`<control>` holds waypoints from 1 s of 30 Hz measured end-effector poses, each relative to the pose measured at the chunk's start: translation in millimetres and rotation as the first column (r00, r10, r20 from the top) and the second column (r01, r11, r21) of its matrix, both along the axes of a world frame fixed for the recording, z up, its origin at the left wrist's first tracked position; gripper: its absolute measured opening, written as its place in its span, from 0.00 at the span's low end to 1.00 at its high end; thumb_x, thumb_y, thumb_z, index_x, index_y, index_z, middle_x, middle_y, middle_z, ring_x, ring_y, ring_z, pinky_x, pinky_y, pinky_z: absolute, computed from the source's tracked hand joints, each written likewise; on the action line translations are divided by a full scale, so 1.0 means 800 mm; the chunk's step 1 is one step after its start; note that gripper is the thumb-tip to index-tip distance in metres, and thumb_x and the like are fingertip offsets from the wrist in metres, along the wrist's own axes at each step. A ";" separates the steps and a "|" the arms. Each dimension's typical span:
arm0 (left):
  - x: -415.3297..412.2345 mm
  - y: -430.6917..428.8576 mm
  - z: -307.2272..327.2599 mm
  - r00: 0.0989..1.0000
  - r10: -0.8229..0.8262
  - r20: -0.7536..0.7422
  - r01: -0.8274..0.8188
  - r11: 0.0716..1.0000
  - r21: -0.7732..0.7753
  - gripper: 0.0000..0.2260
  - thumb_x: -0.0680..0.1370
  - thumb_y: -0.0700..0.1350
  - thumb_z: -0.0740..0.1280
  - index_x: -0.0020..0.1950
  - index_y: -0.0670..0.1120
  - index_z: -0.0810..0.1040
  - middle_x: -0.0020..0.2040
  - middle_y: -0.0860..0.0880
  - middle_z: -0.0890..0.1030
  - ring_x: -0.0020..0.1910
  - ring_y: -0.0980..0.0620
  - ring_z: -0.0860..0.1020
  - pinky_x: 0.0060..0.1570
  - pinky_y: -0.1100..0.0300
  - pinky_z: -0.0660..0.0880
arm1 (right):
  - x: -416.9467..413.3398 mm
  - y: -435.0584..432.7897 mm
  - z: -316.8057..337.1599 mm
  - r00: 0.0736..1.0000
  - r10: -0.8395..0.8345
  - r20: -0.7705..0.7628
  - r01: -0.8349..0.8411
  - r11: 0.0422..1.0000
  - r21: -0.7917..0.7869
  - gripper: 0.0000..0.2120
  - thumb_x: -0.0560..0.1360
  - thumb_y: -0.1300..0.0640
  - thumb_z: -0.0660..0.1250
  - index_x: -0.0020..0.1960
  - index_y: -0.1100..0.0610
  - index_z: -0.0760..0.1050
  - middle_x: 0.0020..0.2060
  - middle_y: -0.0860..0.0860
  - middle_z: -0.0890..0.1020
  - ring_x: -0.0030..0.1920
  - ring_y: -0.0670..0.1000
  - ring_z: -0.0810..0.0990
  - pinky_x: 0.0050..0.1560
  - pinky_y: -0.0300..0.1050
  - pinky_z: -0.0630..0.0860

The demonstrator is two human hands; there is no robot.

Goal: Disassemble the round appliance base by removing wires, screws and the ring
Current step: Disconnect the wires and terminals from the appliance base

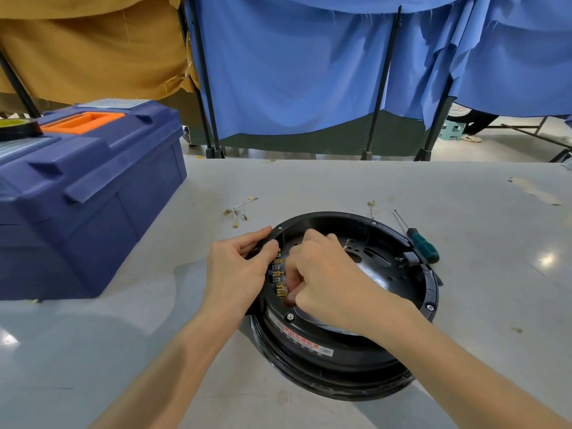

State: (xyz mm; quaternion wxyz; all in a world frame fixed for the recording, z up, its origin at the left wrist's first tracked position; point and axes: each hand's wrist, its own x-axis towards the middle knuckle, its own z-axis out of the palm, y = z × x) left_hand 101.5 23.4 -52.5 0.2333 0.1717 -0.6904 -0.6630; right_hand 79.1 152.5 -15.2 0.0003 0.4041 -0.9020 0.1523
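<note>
**Wires partly out; screws and ring not started**

Round appliance base (340,345) sits near-centre on the table (309,181), open side up.

Left hand (238,270): grip closed on the base's left rim, thumb inside, steadying it.
Right hand (328,274): reaching into the base, fingers curled tight, grip pinching at the nearest of the brass terminals (280,274) along the left inner wall. Fingers hide the exact contact.

Progress, my read:
- 2 bunches of loose wires (236,212) lie on the table beyond the base, so some wiring is out.
- Several terminals in the row remain to be pulled.
- 4 screws (290,317) visible in the ring (431,286), all seated. Ring on.

Around: screwdriver (422,244) just right of the base, untouched. Blue toolbox (86,193) at left with a tape roll (15,128) on its lid, well apart.

In the way: the terminals sit tight against the wall under the rim, and the left thumb is close by, so there's little finger room.
</note>
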 end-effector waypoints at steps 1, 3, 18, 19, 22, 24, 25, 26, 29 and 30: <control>0.000 0.000 0.000 1.000 -0.001 0.000 0.001 1.000 -0.002 0.10 0.72 0.38 0.74 0.51 0.49 0.84 0.48 0.50 0.86 0.49 0.55 0.84 0.56 0.52 0.79 | 0.000 0.000 0.000 1.000 -0.002 0.000 0.002 1.000 -0.002 0.19 0.70 0.62 0.69 0.29 0.48 0.63 0.42 0.53 0.77 0.50 0.53 0.69 0.47 0.44 0.58; 0.001 0.000 0.001 1.000 0.000 0.000 0.000 1.000 -0.006 0.10 0.72 0.38 0.74 0.50 0.50 0.84 0.48 0.50 0.86 0.49 0.55 0.84 0.56 0.52 0.79 | 0.000 0.002 0.002 1.000 -0.012 0.017 0.012 1.000 -0.011 0.18 0.70 0.62 0.69 0.30 0.49 0.63 0.42 0.52 0.76 0.50 0.53 0.69 0.46 0.44 0.59; 0.000 -0.002 -0.001 1.000 0.000 0.018 0.001 1.000 -0.028 0.10 0.73 0.39 0.73 0.53 0.49 0.84 0.47 0.53 0.86 0.48 0.57 0.83 0.56 0.54 0.79 | -0.009 0.023 0.012 0.991 -0.114 0.063 0.117 0.993 -0.035 0.20 0.71 0.66 0.66 0.29 0.50 0.61 0.41 0.50 0.69 0.44 0.53 0.70 0.40 0.41 0.62; 0.000 -0.002 -0.001 1.000 0.004 0.020 -0.004 1.000 -0.029 0.10 0.73 0.39 0.73 0.53 0.47 0.84 0.47 0.52 0.86 0.48 0.57 0.84 0.56 0.54 0.79 | -0.014 0.030 0.013 0.988 -0.139 0.068 0.143 0.988 -0.056 0.21 0.71 0.66 0.68 0.29 0.50 0.62 0.39 0.50 0.69 0.43 0.52 0.71 0.37 0.39 0.63; -0.001 -0.001 -0.001 1.000 0.013 0.017 -0.012 0.999 -0.030 0.10 0.73 0.39 0.73 0.54 0.47 0.84 0.47 0.52 0.86 0.48 0.57 0.84 0.56 0.54 0.79 | -0.017 0.037 0.020 0.993 -0.097 0.065 0.103 0.989 -0.106 0.21 0.71 0.65 0.71 0.27 0.49 0.66 0.37 0.47 0.69 0.40 0.49 0.71 0.36 0.32 0.63; 0.000 -0.001 0.000 1.000 0.000 0.020 0.000 1.000 -0.008 0.10 0.73 0.39 0.74 0.53 0.48 0.84 0.48 0.51 0.86 0.49 0.55 0.84 0.56 0.52 0.79 | -0.018 0.035 0.031 0.997 -0.050 0.066 0.060 0.984 -0.170 0.17 0.69 0.63 0.75 0.29 0.51 0.71 0.38 0.48 0.73 0.40 0.46 0.72 0.39 0.36 0.68; 0.001 -0.001 0.000 1.000 -0.008 0.021 0.008 1.000 0.004 0.10 0.72 0.39 0.74 0.52 0.49 0.84 0.48 0.50 0.86 0.49 0.54 0.84 0.56 0.51 0.79 | -0.020 0.036 0.038 0.996 -0.045 0.075 0.061 0.972 -0.228 0.15 0.68 0.63 0.76 0.30 0.52 0.73 0.37 0.49 0.74 0.39 0.45 0.73 0.40 0.38 0.71; 0.002 -0.002 0.000 1.000 -0.013 0.023 0.013 1.000 0.011 0.10 0.72 0.40 0.74 0.52 0.49 0.84 0.48 0.50 0.86 0.50 0.53 0.84 0.57 0.51 0.79 | -0.025 0.040 0.044 0.996 -0.052 0.079 0.073 0.952 -0.297 0.13 0.68 0.62 0.76 0.31 0.53 0.75 0.35 0.48 0.76 0.38 0.44 0.73 0.39 0.38 0.72; 0.002 -0.004 0.001 0.999 -0.030 0.030 0.030 1.000 -0.002 0.10 0.71 0.43 0.75 0.51 0.51 0.85 0.48 0.54 0.86 0.51 0.55 0.83 0.58 0.52 0.78 | -0.041 0.060 0.058 0.986 -0.095 0.137 0.153 0.844 -0.514 0.11 0.67 0.63 0.77 0.31 0.53 0.79 0.27 0.47 0.78 0.30 0.41 0.73 0.33 0.32 0.71; 0.001 -0.005 0.001 0.999 -0.035 0.032 0.036 0.999 -0.017 0.10 0.70 0.45 0.76 0.51 0.52 0.85 0.47 0.55 0.86 0.50 0.57 0.83 0.59 0.53 0.77 | -0.046 0.065 0.059 0.979 -0.112 0.170 0.189 0.810 -0.555 0.11 0.67 0.63 0.77 0.30 0.52 0.79 0.25 0.46 0.78 0.28 0.41 0.73 0.32 0.31 0.70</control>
